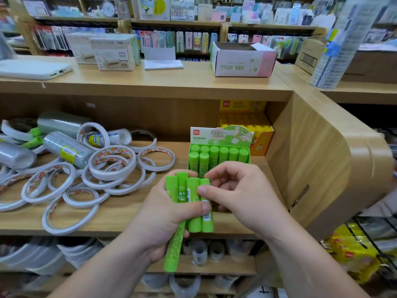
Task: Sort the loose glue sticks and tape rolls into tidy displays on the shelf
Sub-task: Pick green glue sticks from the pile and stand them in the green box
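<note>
My left hand (163, 214) grips a bundle of several green glue sticks (193, 203), held upright in front of the shelf (120, 214). My right hand (238, 194) pinches the rightmost stick of that bundle between thumb and fingers. Just behind the hands stands a green display box (219, 155) with several green glue sticks standing in it. To the left, a loose heap of white tape rolls (111, 162) and clear tape packs (66, 149) covers the shelf.
A yellow glue-stick box (257, 130) stands behind the green one against the shelf's right wall (285, 160). The counter above carries white boxes (113, 54) and an open carton (242, 61). More tape sits on the lower shelf (204, 250).
</note>
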Demonstrator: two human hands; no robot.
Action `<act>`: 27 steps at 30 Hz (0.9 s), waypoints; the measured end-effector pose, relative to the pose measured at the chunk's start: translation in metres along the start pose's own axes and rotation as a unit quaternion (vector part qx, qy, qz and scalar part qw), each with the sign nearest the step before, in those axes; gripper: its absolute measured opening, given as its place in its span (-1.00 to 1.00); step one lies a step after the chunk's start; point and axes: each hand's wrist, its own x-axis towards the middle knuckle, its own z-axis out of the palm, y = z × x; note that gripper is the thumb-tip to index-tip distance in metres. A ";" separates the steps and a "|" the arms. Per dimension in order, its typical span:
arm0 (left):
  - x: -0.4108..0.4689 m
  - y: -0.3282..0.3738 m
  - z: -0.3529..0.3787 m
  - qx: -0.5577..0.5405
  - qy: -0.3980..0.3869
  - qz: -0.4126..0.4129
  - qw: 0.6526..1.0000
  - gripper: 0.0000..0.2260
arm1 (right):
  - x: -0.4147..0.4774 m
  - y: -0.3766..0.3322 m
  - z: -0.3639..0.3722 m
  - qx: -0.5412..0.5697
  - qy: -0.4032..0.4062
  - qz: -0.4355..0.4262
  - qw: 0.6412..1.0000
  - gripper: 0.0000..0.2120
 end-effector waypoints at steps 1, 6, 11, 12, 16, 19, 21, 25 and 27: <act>0.000 0.000 0.001 0.003 -0.002 0.001 1.000 -0.46 | -0.001 0.001 -0.001 0.013 -0.004 0.011 1.000 -0.81; -0.002 0.002 0.004 -0.011 0.002 -0.010 1.000 -0.46 | -0.004 -0.002 -0.012 0.105 -0.013 0.032 0.994 -0.85; -0.004 0.000 0.003 -0.033 0.006 -0.027 0.999 -0.43 | -0.008 -0.005 -0.013 0.150 0.018 0.016 0.988 -0.83; -0.004 0.000 0.003 -0.035 0.009 -0.025 0.999 -0.43 | -0.008 -0.004 -0.012 0.154 0.023 0.012 0.988 -0.82; -0.007 -0.002 0.004 -0.038 0.017 -0.018 0.999 -0.44 | -0.006 -0.003 -0.007 0.113 0.052 -0.006 0.992 -0.78; -0.005 -0.001 -0.001 -0.054 0.038 -0.018 0.998 -0.51 | 0.000 -0.005 -0.011 0.092 0.078 -0.016 0.993 -0.77; -0.001 0.001 -0.008 -0.071 0.054 -0.021 0.996 -0.49 | 0.006 -0.008 -0.019 0.050 0.103 -0.037 0.993 -0.74; 0.005 0.004 -0.021 -0.107 0.059 -0.036 0.992 -0.36 | 0.019 -0.009 -0.023 -0.045 0.123 -0.082 0.988 -0.74; 0.006 0.004 -0.022 -0.117 0.055 -0.040 0.991 -0.35 | 0.024 -0.003 -0.018 -0.094 0.124 -0.095 0.983 -0.75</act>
